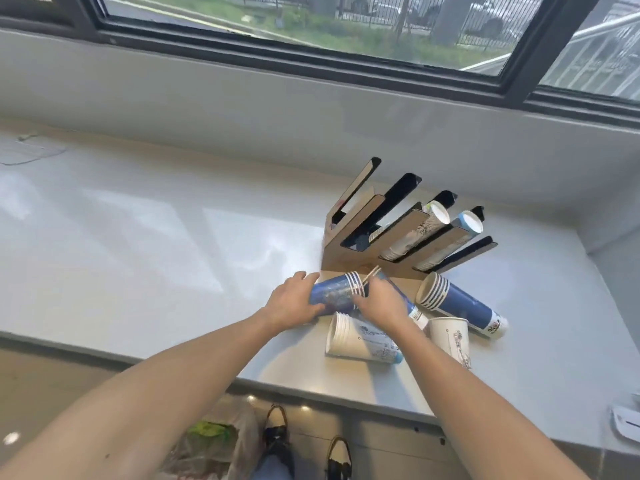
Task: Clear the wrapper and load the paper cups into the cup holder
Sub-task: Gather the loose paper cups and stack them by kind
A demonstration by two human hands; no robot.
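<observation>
Blue paper under both palms: left hand [292, 301] wrapped round the lying blue cup stack [334, 293] at mid-frame, fingers curled over its closed end; right hand [382, 301] clamped on the second blue stack [407, 304] just right of it, thumb at the striped rims where the two stacks meet mouth to mouth. Below the hands, lying on the white desk [138, 244], a white cup stack [360, 339] with mouth toward the left. Just right of that, a single white cup [450, 336] standing mouth down. Further right, a long blue stack [460, 306] lying slanted, rims toward the upper left. Above the hands, the slotted cardboard cup holder [377, 237], two right-hand slots filled with cups. In the lower left of the frame, on the floor, a clear plastic bag [211, 441].
</observation>
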